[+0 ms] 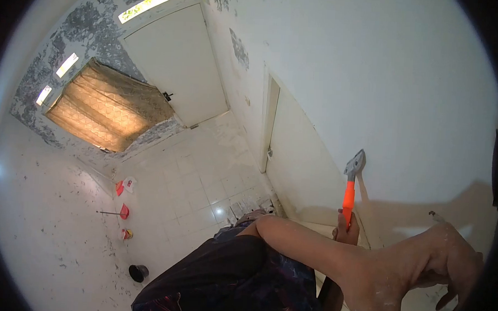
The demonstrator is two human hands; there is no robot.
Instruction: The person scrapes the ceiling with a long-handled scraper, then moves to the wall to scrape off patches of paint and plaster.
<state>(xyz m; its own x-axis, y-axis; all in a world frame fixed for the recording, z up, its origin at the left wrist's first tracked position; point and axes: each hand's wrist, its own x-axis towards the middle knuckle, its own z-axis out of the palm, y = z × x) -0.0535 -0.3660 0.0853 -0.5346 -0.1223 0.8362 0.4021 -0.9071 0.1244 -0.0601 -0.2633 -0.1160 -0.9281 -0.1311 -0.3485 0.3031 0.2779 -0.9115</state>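
Note:
My right hand point(347, 229) is wrapped round the orange handle of a scraper point(348, 201), beyond my left forearm. The scraper's grey metal head point(355, 163) is at the white wall point(418, 107) and casts a shadow there; exact contact is hard to tell. Large and close to the camera, my left hand point(416, 263) is at the lower right, its fingers bent and apart, with nothing visible in them. Part of it is cut off by the dark edge of the view.
A white door point(302, 152) stands beside the wall. Farther off are another door point(178, 60), a lit curtain point(112, 108) and peeling paint. Along the left wall lie a black bucket point(138, 273), a small tub point(126, 234) and a red dustpan point(124, 211) on the tiled floor point(192, 181).

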